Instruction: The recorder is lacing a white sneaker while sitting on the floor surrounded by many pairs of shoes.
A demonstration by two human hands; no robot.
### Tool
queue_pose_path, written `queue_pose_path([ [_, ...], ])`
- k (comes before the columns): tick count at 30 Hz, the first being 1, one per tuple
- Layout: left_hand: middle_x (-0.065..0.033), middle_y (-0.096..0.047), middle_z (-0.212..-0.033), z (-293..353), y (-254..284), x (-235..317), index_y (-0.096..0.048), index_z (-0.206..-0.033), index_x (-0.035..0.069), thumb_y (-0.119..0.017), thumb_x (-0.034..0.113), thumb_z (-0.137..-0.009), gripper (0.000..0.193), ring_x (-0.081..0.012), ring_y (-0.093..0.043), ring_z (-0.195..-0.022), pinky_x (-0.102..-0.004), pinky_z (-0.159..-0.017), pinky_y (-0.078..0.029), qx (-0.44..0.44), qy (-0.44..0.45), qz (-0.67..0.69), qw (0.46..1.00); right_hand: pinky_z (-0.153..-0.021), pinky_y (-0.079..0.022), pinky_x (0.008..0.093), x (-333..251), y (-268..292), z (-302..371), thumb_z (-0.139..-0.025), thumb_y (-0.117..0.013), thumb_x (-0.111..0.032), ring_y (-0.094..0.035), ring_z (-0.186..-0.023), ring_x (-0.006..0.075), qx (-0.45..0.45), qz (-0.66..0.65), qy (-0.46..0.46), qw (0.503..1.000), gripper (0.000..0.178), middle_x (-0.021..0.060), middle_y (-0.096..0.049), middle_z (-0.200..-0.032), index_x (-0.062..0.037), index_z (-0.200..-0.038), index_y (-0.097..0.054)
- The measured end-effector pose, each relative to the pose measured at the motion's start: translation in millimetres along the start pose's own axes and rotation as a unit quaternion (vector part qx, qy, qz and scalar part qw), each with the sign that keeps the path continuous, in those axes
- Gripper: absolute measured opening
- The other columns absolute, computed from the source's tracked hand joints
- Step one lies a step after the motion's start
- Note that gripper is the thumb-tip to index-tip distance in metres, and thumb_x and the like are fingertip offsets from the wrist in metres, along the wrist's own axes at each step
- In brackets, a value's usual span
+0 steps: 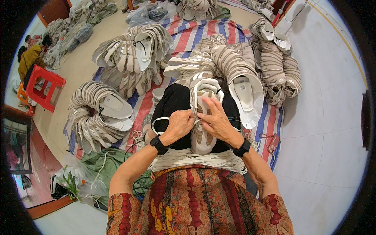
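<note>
A beige and white shoe upper (202,141) lies lengthwise between my knees, its toe toward me and its padded opening away from me. My left hand (181,124) is closed in a pinch at the left edge of the eyelet row. A white shoelace (154,126) loops out to the left from beside that hand; the pinched part is mostly hidden by my fingers. My right hand (220,122) rests across the upper from the right, fingers stretched and apart, with fingertips near the tongue and my left fingers. Across my lap lies a bundle of white shoelaces (196,160).
Stacked shoe uppers stand at the left (98,113), far left (137,51) and right (244,86) on a striped sheet (188,35). A red stool (44,87) and a person (32,58) are at the far left. A red pouch (273,144) lies to the right.
</note>
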State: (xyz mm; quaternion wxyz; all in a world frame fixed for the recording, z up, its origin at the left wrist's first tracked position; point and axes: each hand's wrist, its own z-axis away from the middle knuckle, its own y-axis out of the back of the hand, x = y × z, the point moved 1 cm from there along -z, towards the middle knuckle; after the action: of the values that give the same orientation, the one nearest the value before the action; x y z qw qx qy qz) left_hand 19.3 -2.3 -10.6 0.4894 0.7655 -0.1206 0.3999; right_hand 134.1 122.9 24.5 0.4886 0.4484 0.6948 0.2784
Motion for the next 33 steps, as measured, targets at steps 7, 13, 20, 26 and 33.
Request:
queue_pose_path([
  [7,-0.0165,-0.058,-0.067,-4,4,6,-0.056,-0.07,0.0,-0.054,0.008,-0.075,0.009,-0.0338,-0.057,-0.061,-0.0401,-0.055,-0.044,0.003,-0.03,-0.053,0.998,-0.099,-0.029,0.0444,-1,-1,0,-0.067,-0.058,-0.008,-0.03,-0.121,0.0367,-0.005,0.0,0.013,1.0,0.027,0.0194,-0.034,-0.13,-0.0017,-0.093,-0.062],
  [13,-0.0158,-0.057,-0.064,-6,4,2,-0.055,-0.076,0.0,-0.054,0.008,-0.077,0.008,-0.0298,-0.058,-0.058,-0.0355,-0.051,-0.045,-0.002,-0.113,-0.113,0.987,-0.097,-0.031,0.0438,-1,-4,0,-0.067,-0.058,-0.007,-0.033,-0.118,0.035,0.006,-0.002,0.007,1.0,0.025,0.0179,-0.036,-0.127,-0.002,-0.091,-0.062],
  [20,-0.0097,-0.056,-0.063,-4,5,-3,-0.05,-0.077,0.0,-0.058,0.0,-0.076,0.008,-0.0109,-0.055,-0.057,-0.026,-0.052,-0.043,-0.013,0.065,0.157,0.985,-0.08,-0.038,0.0399,4,-8,-6,-0.064,-0.061,-0.007,-0.046,-0.088,0.0272,0.059,-0.021,-0.049,0.997,0.017,0.0103,-0.048,-0.089,-0.0055,-0.081,-0.064],
  [26,-0.0074,-0.055,-0.064,-9,1,1,-0.051,-0.077,0.005,-0.058,-0.001,-0.073,0.01,-0.0222,-0.054,-0.06,-0.0327,-0.058,-0.041,0.009,-0.057,-0.003,0.998,-0.079,-0.038,0.0398,5,-11,-11,-0.065,-0.059,-0.009,-0.047,-0.09,0.0274,0.025,0.063,-0.023,0.997,0.014,0.0105,-0.05,-0.093,-0.0036,-0.078,-0.062],
  [33,-0.0061,-0.054,-0.068,-1,12,-8,-0.052,-0.072,0.007,-0.052,0.0,-0.071,0.007,-0.026,-0.051,-0.069,-0.0354,-0.063,-0.039,-0.098,-0.18,-0.055,0.977,-0.088,-0.036,0.0412,86,148,62,-0.07,-0.061,-0.011,-0.047,-0.102,0.0332,0.402,0.294,-0.276,0.822,0.014,0.0192,-0.053,-0.103,-0.0024,-0.081,-0.063],
])
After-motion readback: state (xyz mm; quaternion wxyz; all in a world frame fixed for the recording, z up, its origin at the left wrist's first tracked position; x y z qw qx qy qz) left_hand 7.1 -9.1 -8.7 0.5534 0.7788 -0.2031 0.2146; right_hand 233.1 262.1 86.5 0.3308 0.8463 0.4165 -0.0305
